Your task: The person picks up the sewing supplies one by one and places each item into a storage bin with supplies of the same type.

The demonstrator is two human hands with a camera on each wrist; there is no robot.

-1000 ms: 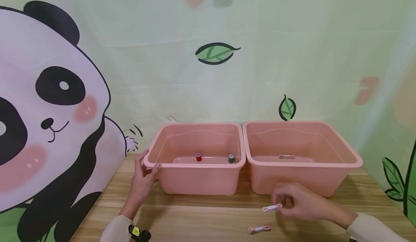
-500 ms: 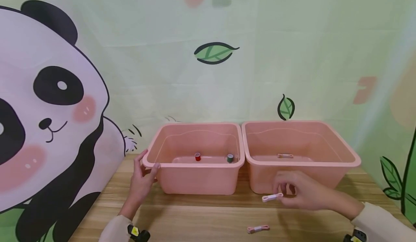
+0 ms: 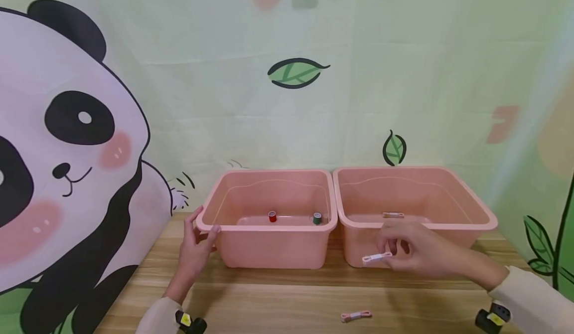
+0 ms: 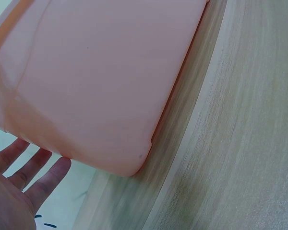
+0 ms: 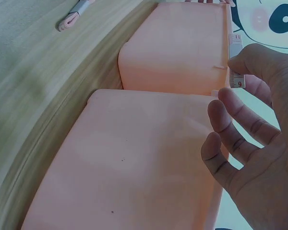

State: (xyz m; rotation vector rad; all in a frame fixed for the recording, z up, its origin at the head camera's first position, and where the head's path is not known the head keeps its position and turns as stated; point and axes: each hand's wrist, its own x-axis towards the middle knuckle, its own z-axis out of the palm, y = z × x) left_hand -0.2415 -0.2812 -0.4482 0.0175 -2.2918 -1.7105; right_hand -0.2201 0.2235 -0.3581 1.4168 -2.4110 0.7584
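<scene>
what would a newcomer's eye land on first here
Probably the big cartoon panda filling the left of the backdrop. Next come the left pink bin and right pink bin, side by side on the wooden table, then the right hand pinching a small pink-and-white bundle in front of the right pink bin.

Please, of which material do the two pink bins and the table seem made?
Left bin and right bin: probably moulded plastic, satin finish; walls smooth, corners rounded.
Table: wood or wood-patterned laminate, fairly matte; grain streaks show, but do not settle which.
</scene>
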